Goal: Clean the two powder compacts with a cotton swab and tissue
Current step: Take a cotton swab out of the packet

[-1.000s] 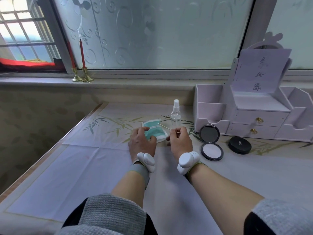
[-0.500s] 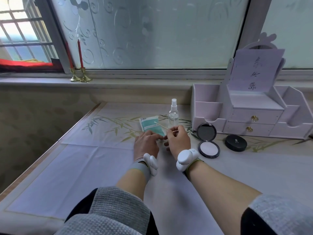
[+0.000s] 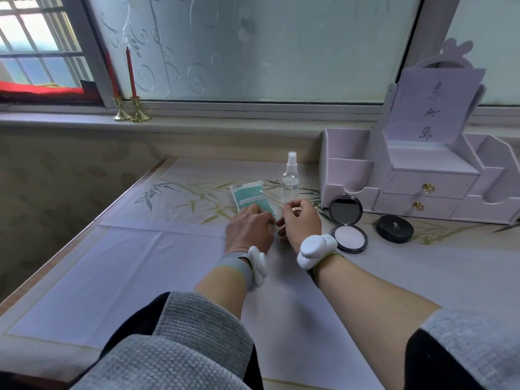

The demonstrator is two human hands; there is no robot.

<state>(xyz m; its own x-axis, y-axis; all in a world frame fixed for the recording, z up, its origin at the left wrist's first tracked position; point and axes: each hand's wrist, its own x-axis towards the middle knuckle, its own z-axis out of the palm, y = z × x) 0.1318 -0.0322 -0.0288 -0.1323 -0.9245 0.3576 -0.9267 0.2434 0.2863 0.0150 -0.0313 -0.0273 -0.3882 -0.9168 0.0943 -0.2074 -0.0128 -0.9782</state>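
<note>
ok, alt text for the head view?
A person's right hand pinches a thin white-tipped cotton swab while the left hand rests on a teal tissue pack. To their right sit an open round black powder compact and a closed round black compact, before a white drawer organiser; a clear spray bottle stands behind.

The tissue packet [image 3: 251, 196] is teal and white. At its three o'clock, the open compact [image 3: 349, 238] is black with pale pink powder, and the shut compact [image 3: 394, 228] beyond is plain black. The tablecloth [image 3: 180, 190] is white with green bamboo leaves. At ten o'clock, red candles [image 3: 130, 71] stand in brass-coloured holders [image 3: 138, 114].
</note>
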